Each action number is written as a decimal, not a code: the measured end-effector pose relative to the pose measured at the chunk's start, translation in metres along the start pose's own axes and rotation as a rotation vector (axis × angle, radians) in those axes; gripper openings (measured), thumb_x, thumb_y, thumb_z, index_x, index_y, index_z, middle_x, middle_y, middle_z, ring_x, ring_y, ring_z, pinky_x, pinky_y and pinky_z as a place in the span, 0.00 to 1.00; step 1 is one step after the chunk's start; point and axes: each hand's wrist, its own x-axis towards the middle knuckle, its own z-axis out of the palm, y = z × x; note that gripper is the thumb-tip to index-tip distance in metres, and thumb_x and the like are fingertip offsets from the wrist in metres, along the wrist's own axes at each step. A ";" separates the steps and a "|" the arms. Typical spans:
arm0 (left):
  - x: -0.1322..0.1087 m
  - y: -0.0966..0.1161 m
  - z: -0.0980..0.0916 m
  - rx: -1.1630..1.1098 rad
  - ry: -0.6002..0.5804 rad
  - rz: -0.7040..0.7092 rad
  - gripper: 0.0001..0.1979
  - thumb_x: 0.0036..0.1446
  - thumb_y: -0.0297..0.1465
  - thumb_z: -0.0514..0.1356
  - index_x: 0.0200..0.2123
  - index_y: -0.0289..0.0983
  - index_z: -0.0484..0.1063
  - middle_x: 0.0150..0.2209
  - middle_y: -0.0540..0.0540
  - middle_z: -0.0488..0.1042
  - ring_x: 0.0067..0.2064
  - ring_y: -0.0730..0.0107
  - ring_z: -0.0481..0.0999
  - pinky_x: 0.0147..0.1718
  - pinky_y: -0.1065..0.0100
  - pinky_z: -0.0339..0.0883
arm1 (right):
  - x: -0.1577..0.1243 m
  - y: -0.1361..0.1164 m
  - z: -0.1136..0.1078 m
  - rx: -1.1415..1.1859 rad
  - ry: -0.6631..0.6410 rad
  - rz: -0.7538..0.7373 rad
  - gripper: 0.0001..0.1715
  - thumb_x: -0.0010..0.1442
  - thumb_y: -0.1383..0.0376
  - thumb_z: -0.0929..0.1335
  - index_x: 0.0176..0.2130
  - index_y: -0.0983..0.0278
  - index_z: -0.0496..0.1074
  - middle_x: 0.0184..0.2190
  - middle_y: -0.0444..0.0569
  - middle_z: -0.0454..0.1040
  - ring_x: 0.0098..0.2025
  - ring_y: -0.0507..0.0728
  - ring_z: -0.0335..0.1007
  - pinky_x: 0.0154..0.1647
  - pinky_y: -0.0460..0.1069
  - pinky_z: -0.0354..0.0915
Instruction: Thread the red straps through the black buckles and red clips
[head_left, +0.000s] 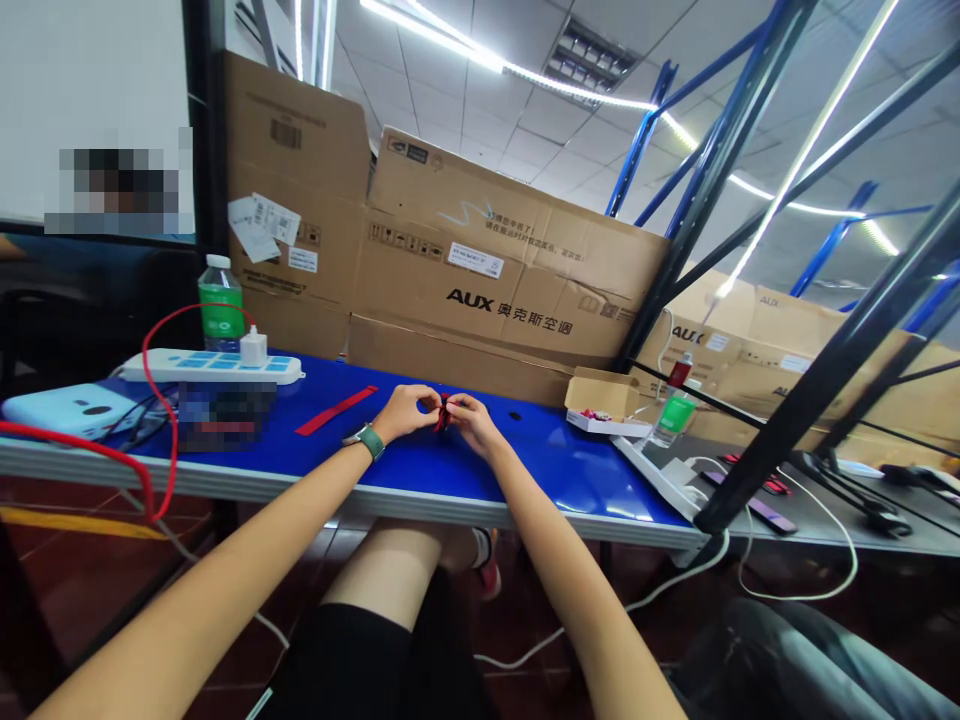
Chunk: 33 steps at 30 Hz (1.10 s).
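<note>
- The left hand (403, 412) and right hand (471, 420) meet at the table's middle, their fingers pinched narrow, both holding a small red piece (443, 413); the fingers hide its exact shape.
- The tight pinch looks meant to steady something fiddly, with both wrists kept low over the blue table (435, 470).
- A watch (368, 441) sits on the left wrist.
- At 9 o'clock, a red strap (336, 410) lies flat, probably placed within easy reach.
- At 3 o'clock, a small open cardboard box (600, 398) holds small bits, its lid up, perhaps for quick picking.
- At 10 o'clock stand a power strip (210, 366) with a white plug (253, 348), and a water bottle (221, 305) behind it.
- At 12 o'clock, large cardboard cartons (465, 260) lean behind the table.
</note>
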 end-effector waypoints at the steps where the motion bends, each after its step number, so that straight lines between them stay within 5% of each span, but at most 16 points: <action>1: 0.000 0.000 0.000 0.005 0.004 -0.006 0.06 0.50 0.33 0.64 0.31 0.38 0.78 0.31 0.47 0.80 0.33 0.65 0.78 0.39 0.66 0.71 | 0.001 0.000 -0.001 0.007 0.021 -0.003 0.24 0.42 0.56 0.80 0.36 0.62 0.73 0.29 0.44 0.77 0.29 0.52 0.72 0.36 0.49 0.70; 6: 0.000 -0.003 -0.003 0.014 0.051 -0.051 0.07 0.51 0.34 0.64 0.32 0.38 0.78 0.32 0.47 0.81 0.34 0.64 0.78 0.41 0.66 0.72 | 0.002 -0.001 -0.008 0.032 0.136 -0.033 0.26 0.41 0.55 0.80 0.37 0.62 0.73 0.30 0.45 0.77 0.31 0.54 0.74 0.36 0.49 0.70; 11: 0.000 -0.006 -0.001 -0.041 0.096 -0.094 0.11 0.58 0.39 0.61 0.37 0.37 0.74 0.37 0.45 0.79 0.36 0.65 0.79 0.38 0.66 0.72 | -0.004 -0.004 -0.009 0.080 0.063 0.037 0.29 0.44 0.54 0.80 0.43 0.59 0.71 0.34 0.45 0.78 0.33 0.56 0.77 0.36 0.52 0.73; 15: -0.002 -0.011 0.004 -0.107 0.009 -0.075 0.21 0.49 0.42 0.70 0.41 0.38 0.68 0.40 0.47 0.76 0.32 0.68 0.77 0.32 0.68 0.72 | -0.005 -0.005 -0.007 0.104 0.041 0.019 0.28 0.48 0.55 0.79 0.45 0.59 0.69 0.38 0.45 0.78 0.36 0.57 0.78 0.36 0.53 0.75; 21: 0.000 -0.020 -0.001 0.092 0.047 -0.016 0.04 0.55 0.32 0.62 0.30 0.38 0.72 0.30 0.48 0.76 0.32 0.68 0.74 0.34 0.68 0.67 | -0.003 -0.003 -0.008 0.062 0.046 0.030 0.27 0.48 0.57 0.78 0.44 0.60 0.69 0.39 0.46 0.78 0.33 0.55 0.77 0.30 0.48 0.72; 27: -0.002 -0.019 -0.010 0.283 0.079 -0.069 0.05 0.55 0.28 0.58 0.31 0.40 0.75 0.33 0.49 0.80 0.36 0.64 0.77 0.38 0.67 0.65 | 0.002 0.002 -0.009 -0.305 -0.002 0.045 0.22 0.52 0.59 0.75 0.45 0.62 0.71 0.33 0.44 0.76 0.27 0.52 0.73 0.28 0.46 0.67; 33: -0.007 -0.026 -0.013 0.535 -0.019 -0.235 0.10 0.53 0.25 0.59 0.35 0.41 0.79 0.40 0.44 0.81 0.44 0.57 0.77 0.44 0.62 0.64 | 0.003 0.009 -0.004 -0.863 -0.029 -0.223 0.11 0.55 0.66 0.73 0.41 0.62 0.75 0.38 0.46 0.78 0.38 0.54 0.73 0.45 0.50 0.69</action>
